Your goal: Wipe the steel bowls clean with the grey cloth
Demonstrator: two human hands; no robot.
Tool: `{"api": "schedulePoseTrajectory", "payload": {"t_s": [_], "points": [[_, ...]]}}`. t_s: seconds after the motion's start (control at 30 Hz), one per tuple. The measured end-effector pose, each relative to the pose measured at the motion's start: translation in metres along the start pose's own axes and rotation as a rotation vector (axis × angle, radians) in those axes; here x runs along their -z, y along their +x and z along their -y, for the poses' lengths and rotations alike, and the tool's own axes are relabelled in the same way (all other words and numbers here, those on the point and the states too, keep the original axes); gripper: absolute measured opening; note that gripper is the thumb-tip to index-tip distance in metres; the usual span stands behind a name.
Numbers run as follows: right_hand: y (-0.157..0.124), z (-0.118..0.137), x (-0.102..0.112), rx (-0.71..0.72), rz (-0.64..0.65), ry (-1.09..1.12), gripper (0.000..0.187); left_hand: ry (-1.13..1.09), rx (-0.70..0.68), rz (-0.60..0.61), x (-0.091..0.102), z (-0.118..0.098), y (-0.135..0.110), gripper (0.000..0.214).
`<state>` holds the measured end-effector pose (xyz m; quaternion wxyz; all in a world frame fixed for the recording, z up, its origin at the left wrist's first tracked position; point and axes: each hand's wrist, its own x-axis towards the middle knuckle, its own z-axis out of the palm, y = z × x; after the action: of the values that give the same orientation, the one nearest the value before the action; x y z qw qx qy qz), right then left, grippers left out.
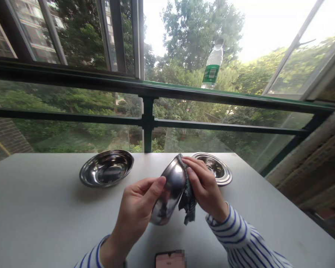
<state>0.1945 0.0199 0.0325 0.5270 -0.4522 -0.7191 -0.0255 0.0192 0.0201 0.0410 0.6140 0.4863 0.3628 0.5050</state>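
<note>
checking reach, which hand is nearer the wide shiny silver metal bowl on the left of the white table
Left. The left hand is to the near right of the bowl; the right hand, holding the dark grey cloth, is farther right.

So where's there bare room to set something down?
The white tabletop is bare left of the left hand and right of the blue-striped right sleeve. Crowded: the centre, around the right hand, dark patterned cloth and tilted silver steel bowl.
</note>
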Motion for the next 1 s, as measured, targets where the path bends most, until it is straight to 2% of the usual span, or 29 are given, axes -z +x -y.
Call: {"api": "schedulePoseTrajectory", "payload": {"t_s": [0.17, 0.23, 0.3, 0.4, 0.43, 0.47, 0.6, 0.63, 0.7, 0.87, 0.93, 1.0], "points": [[-0.004, 0.02, 0.002, 0.303, 0.079, -0.038, 0.037, -0.019, -0.003, 0.017, 0.001, 0.0, 0.002, 0.027], [-0.004, 0.019, 0.002, 0.353, 0.117, -0.047, 0.038, -0.003, -0.009, 0.009, 0.0, 0.0, 0.002, 0.026], [-0.003, 0.012, 0.001, 0.276, 0.106, -0.035, 0.035, 0.009, -0.001, 0.007, 0.0, 0.0, 0.001, 0.027], [-0.001, 0.001, -0.001, 0.047, 0.043, -0.023, 0.031, -0.002, 0.027, 0.01, 0.0, -0.001, 0.001, 0.029], [-0.001, 0.001, -0.001, 0.018, 0.038, -0.03, 0.031, -0.01, 0.035, 0.006, 0.001, -0.001, 0.001, 0.029], [-0.001, 0.003, 0.0, 0.032, 0.052, -0.042, 0.032, -0.019, 0.041, 0.001, 0.001, -0.002, 0.001, 0.028], [-0.003, 0.022, 0.002, 0.303, 0.16, -0.095, 0.039, -0.044, 0.066, -0.006, 0.002, -0.002, 0.002, 0.027], [-0.003, 0.023, 0.002, 0.333, 0.174, -0.099, 0.039, -0.047, 0.074, -0.007, 0.001, -0.001, 0.002, 0.028], [-0.001, 0.019, 0.002, 0.287, 0.165, -0.079, 0.037, -0.053, 0.089, -0.015, 0.001, -0.002, 0.002, 0.027], [0.004, -0.011, -0.002, -0.072, 0.112, 0.088, 0.031, -0.173, 0.124, -0.039, 0.006, -0.008, 0.008, 0.025], [0.005, -0.011, -0.002, -0.102, 0.105, 0.103, 0.032, -0.207, 0.136, -0.056, 0.011, -0.011, 0.011, 0.024], [0.004, -0.001, -0.001, -0.016, 0.124, 0.055, 0.037, -0.224, 0.15, -0.046, 0.015, -0.012, 0.013, 0.022]]}}
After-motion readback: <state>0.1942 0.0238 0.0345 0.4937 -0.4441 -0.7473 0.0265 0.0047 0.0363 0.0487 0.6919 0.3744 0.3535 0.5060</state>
